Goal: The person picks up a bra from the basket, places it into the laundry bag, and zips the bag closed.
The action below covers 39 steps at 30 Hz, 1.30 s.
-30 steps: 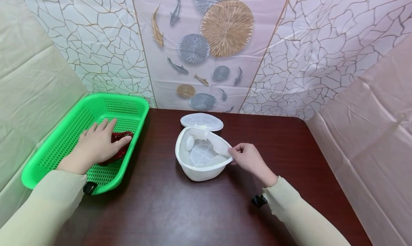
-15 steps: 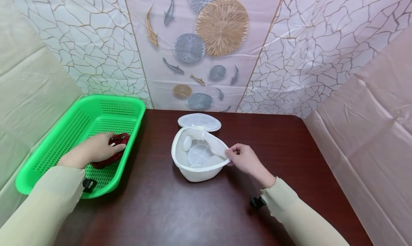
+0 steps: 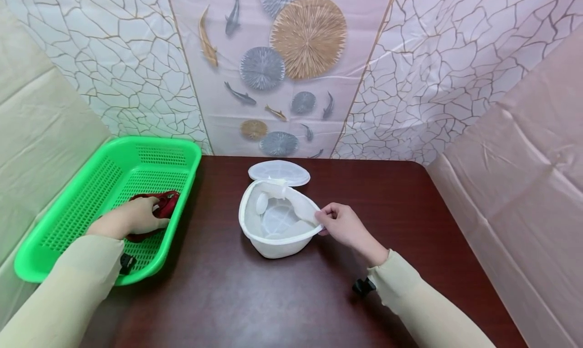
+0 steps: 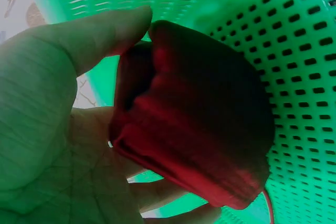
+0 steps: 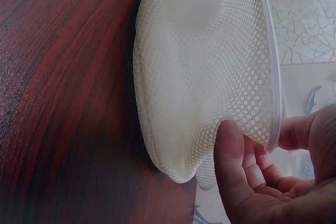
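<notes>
1. The left hand (image 3: pixel 131 219) is lowering and curling around the red cloth (image 4: pixel 205 114), likely securing it, at the basket's (image 3: pixel 159 141) three o'clock side.
2. The right hand (image 3: pixel 348 230) is pinching the white bag's (image 3: pixel 279 250) three o'clock edge.

In the basket (image 3: pixel 157 177), we only partly see the red thing (image 3: pixel 167 204); the left hand (image 3: pixel 131 217) hides some.

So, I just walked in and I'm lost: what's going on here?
A person's left hand grips a red cloth inside the green basket. The right hand pinches the edge of a white mesh bag. The bag stands on the table with its lid open behind it.
</notes>
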### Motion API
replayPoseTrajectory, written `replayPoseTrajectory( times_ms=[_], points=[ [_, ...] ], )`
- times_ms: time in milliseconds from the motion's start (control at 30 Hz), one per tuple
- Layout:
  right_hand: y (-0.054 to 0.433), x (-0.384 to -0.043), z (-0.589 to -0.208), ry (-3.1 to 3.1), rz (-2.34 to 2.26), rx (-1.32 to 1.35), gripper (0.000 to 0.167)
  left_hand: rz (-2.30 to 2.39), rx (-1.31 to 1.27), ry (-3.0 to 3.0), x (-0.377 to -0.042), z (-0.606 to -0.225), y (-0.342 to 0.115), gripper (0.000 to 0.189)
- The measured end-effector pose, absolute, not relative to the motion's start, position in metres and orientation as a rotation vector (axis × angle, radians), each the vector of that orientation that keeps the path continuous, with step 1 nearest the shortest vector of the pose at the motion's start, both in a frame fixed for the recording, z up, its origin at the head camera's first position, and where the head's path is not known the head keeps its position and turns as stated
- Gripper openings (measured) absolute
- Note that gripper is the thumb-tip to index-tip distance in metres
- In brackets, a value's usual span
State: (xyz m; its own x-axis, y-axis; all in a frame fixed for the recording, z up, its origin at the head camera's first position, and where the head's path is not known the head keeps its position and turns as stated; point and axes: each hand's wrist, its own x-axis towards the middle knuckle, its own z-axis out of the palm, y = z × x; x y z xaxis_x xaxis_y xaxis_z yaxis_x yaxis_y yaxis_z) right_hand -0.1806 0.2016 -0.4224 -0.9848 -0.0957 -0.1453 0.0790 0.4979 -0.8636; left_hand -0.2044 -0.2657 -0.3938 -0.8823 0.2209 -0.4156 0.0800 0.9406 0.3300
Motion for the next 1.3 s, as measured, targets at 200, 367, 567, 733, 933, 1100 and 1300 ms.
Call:
replayPoseTrajectory(
  times_ms=[200,367,567,733,933,1100,1300],
  points=[
    [0.203,-0.181,-0.423,2.556,-1.516,-0.038,0.019,0.383,0.222,2.603,-0.205,-0.399,-0.269,0.094],
    [0.203,-0.181,-0.423,2.553,-1.526,-0.046,0.019,0.347,0.228,2.582,-0.207,-0.404,-0.270,0.099],
    [0.203,-0.179,-0.424,2.561,-1.510,-0.053,0.018,0.334,0.240,2.582,-0.210,-0.408,-0.273,0.090],
    [0.203,-0.178,-0.425,2.586,-1.463,-0.051,0.016,0.329,0.263,2.595,-0.211,-0.408,-0.276,0.073],
    [0.204,-0.178,-0.426,2.601,-1.440,-0.052,0.015,0.385,0.304,2.625,-0.209,-0.406,-0.279,0.044],
    [0.204,-0.179,-0.429,2.620,-1.417,-0.069,0.015,0.398,0.330,2.658,-0.207,-0.400,-0.281,0.047],
    [0.203,-0.179,-0.430,2.632,-1.398,-0.079,0.015,0.383,0.357,2.697,-0.206,-0.393,-0.281,0.047]
  ],
)
